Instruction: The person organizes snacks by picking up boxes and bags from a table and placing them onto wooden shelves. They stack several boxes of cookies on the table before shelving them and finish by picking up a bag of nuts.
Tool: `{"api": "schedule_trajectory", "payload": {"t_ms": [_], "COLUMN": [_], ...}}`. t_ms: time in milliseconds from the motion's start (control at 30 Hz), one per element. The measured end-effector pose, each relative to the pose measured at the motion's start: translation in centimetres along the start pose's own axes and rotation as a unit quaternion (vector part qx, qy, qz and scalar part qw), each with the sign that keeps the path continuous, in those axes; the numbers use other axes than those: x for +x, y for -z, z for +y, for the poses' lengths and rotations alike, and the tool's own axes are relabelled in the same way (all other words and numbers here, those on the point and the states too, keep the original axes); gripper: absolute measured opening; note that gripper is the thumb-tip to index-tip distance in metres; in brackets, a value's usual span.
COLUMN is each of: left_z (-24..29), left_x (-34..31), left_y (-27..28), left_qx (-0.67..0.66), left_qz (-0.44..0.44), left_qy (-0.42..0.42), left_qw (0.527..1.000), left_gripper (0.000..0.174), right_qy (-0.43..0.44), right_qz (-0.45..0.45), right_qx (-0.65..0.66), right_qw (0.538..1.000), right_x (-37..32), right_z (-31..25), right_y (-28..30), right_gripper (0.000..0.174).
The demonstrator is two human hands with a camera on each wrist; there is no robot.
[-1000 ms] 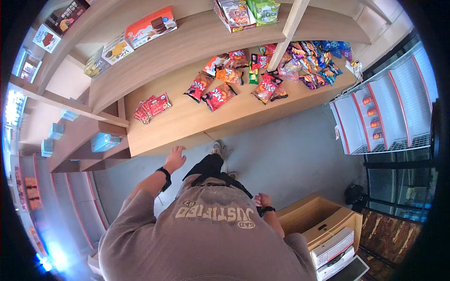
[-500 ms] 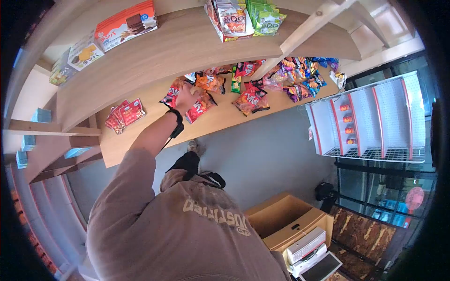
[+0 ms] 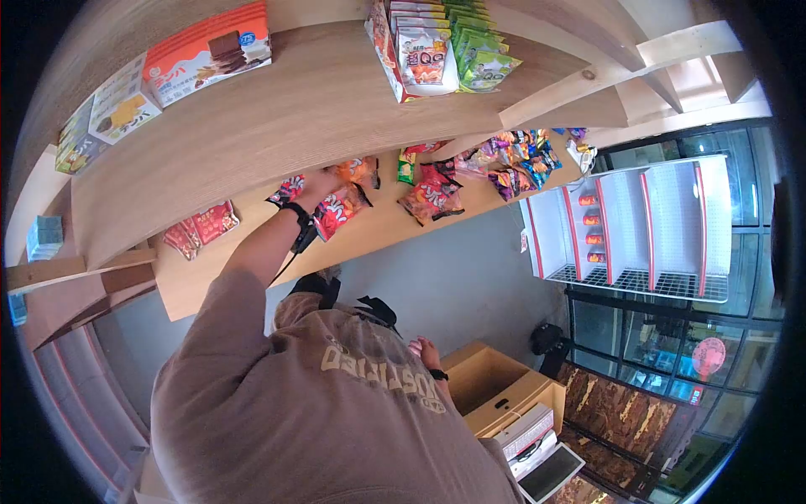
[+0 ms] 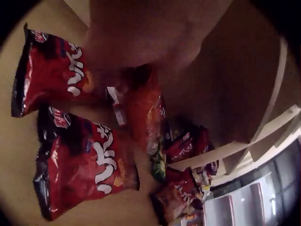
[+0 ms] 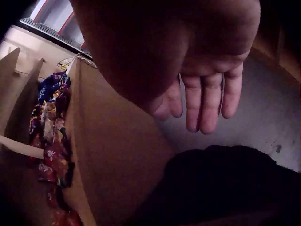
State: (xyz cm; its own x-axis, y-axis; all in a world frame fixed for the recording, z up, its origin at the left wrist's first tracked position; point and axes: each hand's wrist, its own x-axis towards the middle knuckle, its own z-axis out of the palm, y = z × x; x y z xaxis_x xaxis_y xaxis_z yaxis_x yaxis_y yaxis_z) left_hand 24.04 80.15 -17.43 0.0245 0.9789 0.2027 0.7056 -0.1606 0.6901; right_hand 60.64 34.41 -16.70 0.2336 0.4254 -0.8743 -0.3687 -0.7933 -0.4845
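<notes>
My left hand reaches over the low shelf, its fingers partly hidden beneath the upper shelf's edge. A red snack bag lies to its left and another red snack bag to its right. An orange snack bag lies just beyond. In the left wrist view, the blurred back of the hand overlaps the orange bag; I cannot tell whether the fingers grip anything. Low at my side hangs my right hand. The right wrist view shows its fingers fairly straight, holding nothing.
Flat red packets lie at the low shelf's left end, more snack bags to the right. The upper shelf overhangs them, carrying boxes. A cardboard box stands at my right; white racks stand farther off.
My left hand has risen from beside my body to the snack bags and moved further in under the upper shelf. The head view has shifted closer to the shelves.
</notes>
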Motion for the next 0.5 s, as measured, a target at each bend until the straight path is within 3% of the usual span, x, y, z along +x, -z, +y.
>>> {"api": "schedule_trajectory", "payload": {"t_ms": [67,100,167,233,267,300,333,500], "left_z": [2.8,1.6,-3.2,-7.4,-6.8,-6.2,-5.3,-6.2], "left_x": [-1.0,-1.4,-2.8,-4.4,-4.8,-5.8,-6.8,-12.1], "left_y": [4.7,5.3,6.7,8.4,9.6,11.0,12.3,14.6], "left_qx": [-0.006,-0.004,0.248,0.280,0.282,-0.077,-0.418,-0.398], "left_qz": [-0.004,-0.002,-0.193,-0.227,-0.223,0.029,0.277,0.333], "left_qy": [0.130,0.135,0.165,0.211,0.217,0.323,0.358,0.412], "left_qw": [0.992,0.991,0.935,0.909,0.907,0.943,0.787,0.749], "left_gripper": [0.036,0.036,0.027,0.025,0.025,0.023,0.024,0.027], "right_qy": [-0.004,-0.006,-0.012,-0.016,-0.016,-0.018,-0.022,-0.044], "right_qz": [-0.001,-0.001,-0.004,-0.007,-0.010,-0.013,-0.015,-0.041], "right_qx": [-0.017,-0.035,-0.046,-0.059,-0.065,-0.071,-0.078,-0.107], "right_qw": [1.000,0.999,0.999,0.998,0.998,0.997,0.997,0.992], "right_x": [0.4,0.5,0.7,1.3,1.9,2.4,2.7,4.7], "right_z": [-0.2,-0.4,-1.0,-1.9,-2.4,-2.9,-3.2,-3.9], "right_y": [-0.1,0.0,0.7,1.1,1.3,1.6,2.0,3.3], "right_gripper": [0.035,0.035,0.035,0.035,0.035,0.035,0.035,0.036]}}
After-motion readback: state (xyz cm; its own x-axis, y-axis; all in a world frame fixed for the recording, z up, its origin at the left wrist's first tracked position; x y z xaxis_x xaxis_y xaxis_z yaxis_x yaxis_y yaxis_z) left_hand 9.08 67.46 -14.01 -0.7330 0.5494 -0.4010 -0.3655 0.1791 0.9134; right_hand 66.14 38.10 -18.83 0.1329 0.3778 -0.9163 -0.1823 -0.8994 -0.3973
